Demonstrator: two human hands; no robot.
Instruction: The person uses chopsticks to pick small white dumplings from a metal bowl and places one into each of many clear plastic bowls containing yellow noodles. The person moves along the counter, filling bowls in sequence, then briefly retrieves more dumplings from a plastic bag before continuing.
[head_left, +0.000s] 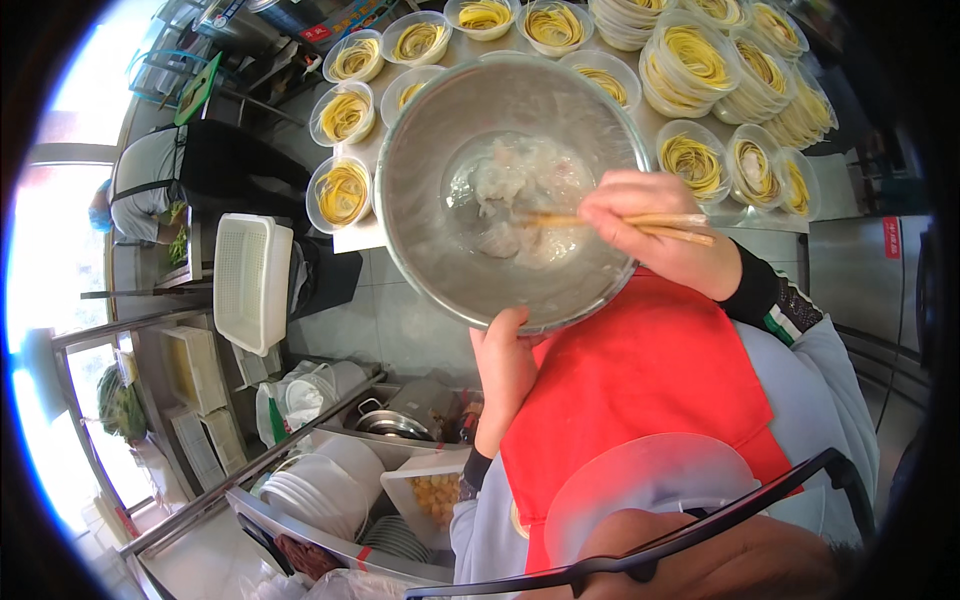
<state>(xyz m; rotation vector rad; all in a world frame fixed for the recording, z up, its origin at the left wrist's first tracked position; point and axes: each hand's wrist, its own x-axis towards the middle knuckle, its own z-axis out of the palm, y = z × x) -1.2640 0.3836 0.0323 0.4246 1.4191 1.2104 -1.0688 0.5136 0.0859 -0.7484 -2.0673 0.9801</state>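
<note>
A large steel mixing bowl (415,190) is tilted toward me in front of my red apron. My left hand (503,370) is closed on its near rim, with the thumb over the edge and the fingers hidden beneath. Between the closed fingers of my right hand (665,215) is a pair of wooden chopsticks (682,228). Their tips reach into pale, wet, translucent pieces (530,180) at the bottom of the bowl; what food these are I cannot tell.
Clear plastic bowls of yellow strips (690,165) crowd the table beyond, some stacked. At left, a person (160,175) bends over greens behind a white plastic basket (250,280). Below stand a shelf with stacked white plates (320,490) and a lidded pot (392,423). A steel cabinet (860,270) is at right.
</note>
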